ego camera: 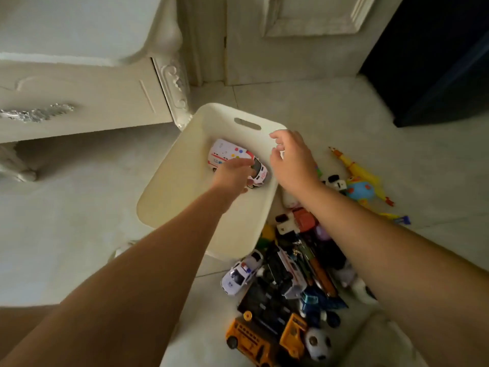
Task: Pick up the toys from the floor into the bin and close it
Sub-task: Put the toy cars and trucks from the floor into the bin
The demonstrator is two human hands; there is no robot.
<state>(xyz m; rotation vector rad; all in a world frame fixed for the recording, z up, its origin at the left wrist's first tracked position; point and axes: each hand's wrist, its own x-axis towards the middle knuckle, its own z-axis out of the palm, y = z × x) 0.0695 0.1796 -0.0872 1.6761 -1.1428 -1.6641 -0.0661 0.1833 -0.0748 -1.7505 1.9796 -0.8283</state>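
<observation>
Toy ambulance (pixel 225 152) in bin (pixel 172 202), diagonal, nose lower-right; left hand (pixel 232 176) grips it.

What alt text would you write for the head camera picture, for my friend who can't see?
A person's left hand holds a white toy ambulance inside a cream bin on the floor. The right hand hovers open over the bin's right rim, beside a pile of toy cars and trucks.

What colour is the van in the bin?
Van: white with red stripe and coloured dots; head view.
</observation>
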